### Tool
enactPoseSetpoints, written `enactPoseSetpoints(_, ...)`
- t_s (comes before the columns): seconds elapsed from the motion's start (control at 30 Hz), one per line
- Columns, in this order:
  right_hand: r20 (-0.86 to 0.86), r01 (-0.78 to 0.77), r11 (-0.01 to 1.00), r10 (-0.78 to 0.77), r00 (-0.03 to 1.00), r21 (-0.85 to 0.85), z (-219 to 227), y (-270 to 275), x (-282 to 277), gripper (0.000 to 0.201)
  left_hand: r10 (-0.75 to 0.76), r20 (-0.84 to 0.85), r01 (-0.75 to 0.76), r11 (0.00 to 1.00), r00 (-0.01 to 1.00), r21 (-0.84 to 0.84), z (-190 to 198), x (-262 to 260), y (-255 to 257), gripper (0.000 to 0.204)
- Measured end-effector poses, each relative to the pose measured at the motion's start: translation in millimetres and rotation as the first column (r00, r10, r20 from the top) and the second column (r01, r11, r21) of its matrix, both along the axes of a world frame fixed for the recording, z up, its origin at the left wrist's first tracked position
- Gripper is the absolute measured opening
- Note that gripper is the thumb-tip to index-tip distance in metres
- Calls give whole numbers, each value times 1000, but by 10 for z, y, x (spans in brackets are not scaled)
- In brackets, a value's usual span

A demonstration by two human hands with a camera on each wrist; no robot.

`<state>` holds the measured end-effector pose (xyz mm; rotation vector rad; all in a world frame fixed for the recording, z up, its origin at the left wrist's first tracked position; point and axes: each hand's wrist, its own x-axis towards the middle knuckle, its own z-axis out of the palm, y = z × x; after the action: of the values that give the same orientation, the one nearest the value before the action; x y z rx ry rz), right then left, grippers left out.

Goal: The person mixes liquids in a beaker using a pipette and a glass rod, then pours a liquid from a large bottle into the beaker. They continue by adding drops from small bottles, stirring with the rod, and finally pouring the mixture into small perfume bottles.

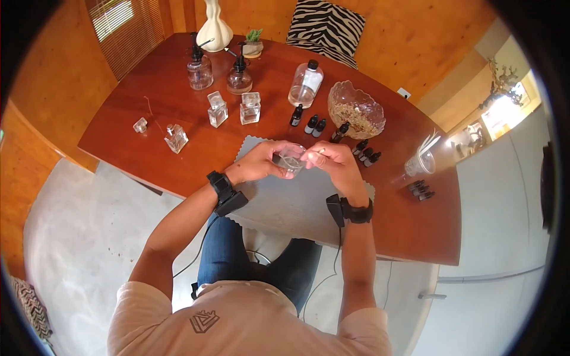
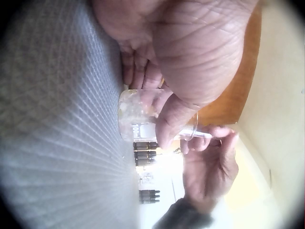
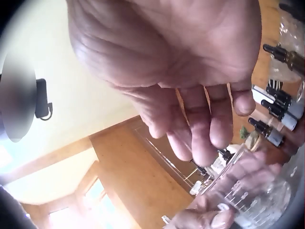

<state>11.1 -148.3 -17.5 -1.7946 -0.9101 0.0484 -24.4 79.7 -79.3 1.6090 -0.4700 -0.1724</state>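
Note:
A clear glass beaker (image 1: 291,164) is gripped by the left hand (image 1: 255,164), its thumb and fingers around the wall. In the left wrist view the beaker (image 2: 138,114) stands close over the grey mat, with "100ml" printed on it and something pale or frothy inside. The right hand (image 1: 337,167) pinches a thin pale stick (image 2: 202,135) at the beaker's mouth; its lower part is hard to make out through the glass. In the right wrist view the right hand (image 3: 190,71) is above the beaker (image 3: 255,200), where measuring marks show.
Small dark dropper bottles (image 1: 319,127) stand beyond the hands and rightward. Behind are a glass bowl (image 1: 356,111), a black-capped bottle (image 1: 306,86), pump bottles (image 1: 239,80) and square glass bottles (image 1: 250,108). A grey mat (image 1: 285,204) lies under the hands; a reed vessel (image 1: 420,161) is at right.

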Motion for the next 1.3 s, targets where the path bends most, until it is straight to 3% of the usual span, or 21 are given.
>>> enactPoseSetpoints(0.07, -58, 98, 995, -96, 994, 20, -61, -10, 12, 16, 0, 11, 0, 1000, 1000, 15, 0, -1, 5, 66)
enactPoseSetpoints(0.1, -3, 110, 994, -110, 994, 4, -42, -13, 36, 23, 2, 15, -2, 999, 1000, 33, -2, 0, 7, 66)
enactPoseSetpoints(0.23, -329, 190, 941, -92, 940, 280, 74, -100, -43, 29, 0, 35, -2, 999, 999, 52, 21, 3, -18, 65)
enactPoseSetpoints(0.33, -273, 298, 916, -224, 936, 268, -40, -182, 104, 30, -9, 7, 9, 999, 1000, 50, 89, -34, -46, 63)
enactPoseSetpoints(0.47, -274, 268, 836, -148, 950, 479, -39, -171, 6, 25, 0, -7, 1, 999, 1000, 47, 114, -74, -46, 62)
enactPoseSetpoints(0.5, -230, 300, 833, -214, 949, 464, -148, -144, 45, 26, -8, -19, 8, 999, 1000, 35, 110, -78, -52, 62)
enactPoseSetpoints(0.57, -359, 281, 793, -84, 930, 541, -136, -155, -55, 26, 0, -17, 0, 999, 1000, 35, 27, -47, -39, 62)
enactPoseSetpoints(0.63, -417, 272, 711, 32, 909, 649, -142, -222, -141, 26, 1, -7, -1, 999, 1000, 52, 22, -35, -33, 62)
enactPoseSetpoints(0.73, -412, 347, 576, -20, 911, 740, -153, -432, -262, 28, 4, 17, -5, 997, 1000, 81, 28, -51, -30, 63)
enactPoseSetpoints(0.83, -361, 389, 526, -159, 919, 756, -35, -982, -328, 32, 9, 14, -10, 999, 1000, 53, -7, -48, -37, 62)
enactPoseSetpoints(0.9, -352, 473, 334, -362, 863, 815, 210, -1411, -357, 38, 1, 31, -2, 999, 1000, 46, -22, -41, -37, 62)
enactPoseSetpoints(0.97, -253, 530, 380, -577, 776, 758, 414, -2110, -225, 38, 4, 25, -5, 999, 1000, 38, -37, -29, -37, 62)
enactPoseSetpoints(1.03, -185, 620, 296, -785, 591, 727, 625, -2607, -56, 33, 16, -2, -15, 999, 1000, 35, -47, -23, -39, 62)
enactPoseSetpoints(1.13, -193, 706, 320, -817, 543, 632, 753, -3220, 353, 26, 35, 20, -36, 998, 999, 57, -53, -19, -40, 62)
enactPoseSetpoints(1.23, -44, 658, 470, -794, 606, 589, 673, -3586, 788, 20, 45, 34, -47, 996, 998, 69, -34, -37, -57, 62)
enactPoseSetpoints(1.3, -23, 672, 514, -785, 619, 534, 455, -3761, 1170, 19, 52, 23, -54, 997, 998, 61, -41, -24, -55, 63)
